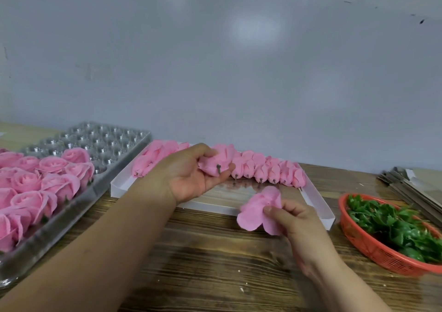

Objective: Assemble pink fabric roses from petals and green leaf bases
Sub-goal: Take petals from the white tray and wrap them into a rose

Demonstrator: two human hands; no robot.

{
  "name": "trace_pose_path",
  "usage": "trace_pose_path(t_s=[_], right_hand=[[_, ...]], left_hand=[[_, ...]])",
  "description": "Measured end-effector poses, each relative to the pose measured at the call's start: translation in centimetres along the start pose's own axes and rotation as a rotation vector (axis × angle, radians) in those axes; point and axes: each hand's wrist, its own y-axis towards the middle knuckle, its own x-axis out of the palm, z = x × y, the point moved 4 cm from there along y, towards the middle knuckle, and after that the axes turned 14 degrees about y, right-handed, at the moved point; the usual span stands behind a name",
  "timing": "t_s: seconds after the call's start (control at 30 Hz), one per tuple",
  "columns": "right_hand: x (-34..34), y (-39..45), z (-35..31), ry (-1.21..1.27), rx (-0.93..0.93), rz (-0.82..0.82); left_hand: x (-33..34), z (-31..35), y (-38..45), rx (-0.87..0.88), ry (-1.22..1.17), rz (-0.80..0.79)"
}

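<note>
Left hand (191, 177): grip curled round one bud (216, 162), thumb on top, fingers beneath, its dark stem tip pointing down toward my palm. The bud is lifted just off the row of buds (267, 168) that lies along the far side of the white box (320, 206).

Right hand (296, 218): grip pinching a flat petal piece (257, 210) between thumb and fingers, held above the box's near right corner.

Step in hand, as I judge it: thread the petal piece onto the bud's stem.

Notes for doing it well:
- Turn the bud so the stem tip faces the petal's centre; I cannot see a hole there from here, so feel for it.
- Keep the pinch near the petal's middle, so the lobes stay uncreased.
- Keep the left grip light; the fabric likely crushes easily.
- Slide the petal fully up against the bud before cupping the lobes.

Leaves (392, 225) wait in the red basket (358, 237) at the counter's right edge. Finished roses (47, 182) sit in the tray (114, 141) at the left edge.
</note>
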Motion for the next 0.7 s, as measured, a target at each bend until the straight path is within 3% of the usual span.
trace_pose_path(t_s=[0.23, 0.4, 0.7], right_hand=[[4.1, -1.7, 1.6, -0.353, -0.034, -0.239], [4.6, -3.1, -0.3, -0.752, -0.527, -0.213], [6.9, -3.4, 1.7, -1.22, -0.458, -0.412]], left_hand=[[0.4, -0.3, 0.1, -0.009, 0.024, -0.01], [0.5, -0.4, 0.0, -0.001, 0.066, 0.008], [0.3, -0.1, 0.1, 0.037, 0.159, 0.052]])
